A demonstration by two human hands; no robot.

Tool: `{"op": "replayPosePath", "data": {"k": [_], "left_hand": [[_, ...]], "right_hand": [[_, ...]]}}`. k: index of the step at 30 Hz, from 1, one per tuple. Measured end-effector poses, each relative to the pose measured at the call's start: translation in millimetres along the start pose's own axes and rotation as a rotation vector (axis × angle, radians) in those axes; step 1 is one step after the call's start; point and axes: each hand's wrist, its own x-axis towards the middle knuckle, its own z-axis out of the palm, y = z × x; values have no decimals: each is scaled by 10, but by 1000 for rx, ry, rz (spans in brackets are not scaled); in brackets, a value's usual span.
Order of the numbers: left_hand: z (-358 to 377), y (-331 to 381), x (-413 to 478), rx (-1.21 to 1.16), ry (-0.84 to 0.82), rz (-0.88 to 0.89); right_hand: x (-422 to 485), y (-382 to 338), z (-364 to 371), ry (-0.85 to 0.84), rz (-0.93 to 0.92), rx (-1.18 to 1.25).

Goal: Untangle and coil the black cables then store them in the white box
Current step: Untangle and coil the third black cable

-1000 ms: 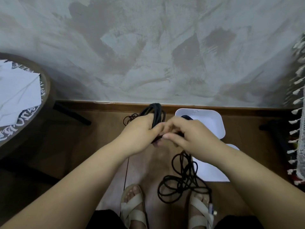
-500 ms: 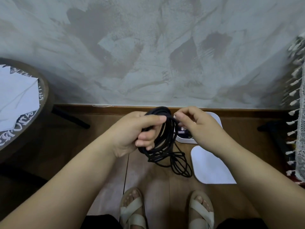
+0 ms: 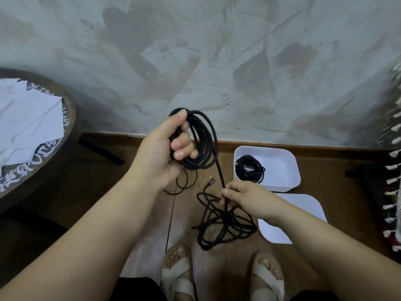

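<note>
Winding the next loop onto the coil (image 3: 204,144) looks to be the step in hand. To do it well, the right hand (image 3: 245,198) should let the cable slide through a light pinch as it lifts. That way kinks shake out of the tangle (image 3: 221,227) below rather than get wound in. Each new loop should match those already held, and the left hand (image 3: 160,153) should loosen only enough to take the turn, or the bundle may spring apart

The left hand is closed round the coil, with the thumb on top and the fingers curled through the loops, and holds it up before the wall. The right hand sits lower, thumb and forefinger pinching the single strand that runs down from the coil, with the other fingers curled in. Below it the strand goes into the loose tangle, which seems to lie on the floor (image 3: 130,192). A plug (image 3: 211,182) sticks up just beside the right hand. To the right the box (image 3: 282,157) stands open with one stored cable (image 3: 249,169) coiled inside, and its lid (image 3: 303,205) lies close by on the floor
</note>
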Motion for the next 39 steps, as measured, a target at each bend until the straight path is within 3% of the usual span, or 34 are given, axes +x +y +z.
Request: {"op": "replayPosePath", "data": {"k": [4,8,10,14,18,21,27,31,35,39], "left_hand": [[-105,-15,71,-187,201,-32],[-165,-80,94,-126,314,42],[-160,-138,71,82,357,143],[-39,-241,-31,814,337,335],[-2,-401,-44,1373,128,391],[-22,-528,-46,1561,-3,343],[40,-541,-77,1566,-137,245],[44,-465,-77,1399,-67,173],[5,-402,-72,1375,54,191],[6,-374,-70,1362,82,233]], "right_hand": [[-8,22,30,-27,-19,-237],[-2,116,28,-114,23,-467],[-34,76,39,-146,-26,-519],[-123,-157,35,-186,-275,-639],[-259,-413,-85,-89,-422,-591],[-337,-464,-210,15,-430,-548],[-375,-429,-277,105,-353,-350],[-368,-412,-391,125,-280,-419],[-368,-296,-455,72,-119,-487],[-319,-301,-323,86,-119,-577]]}}
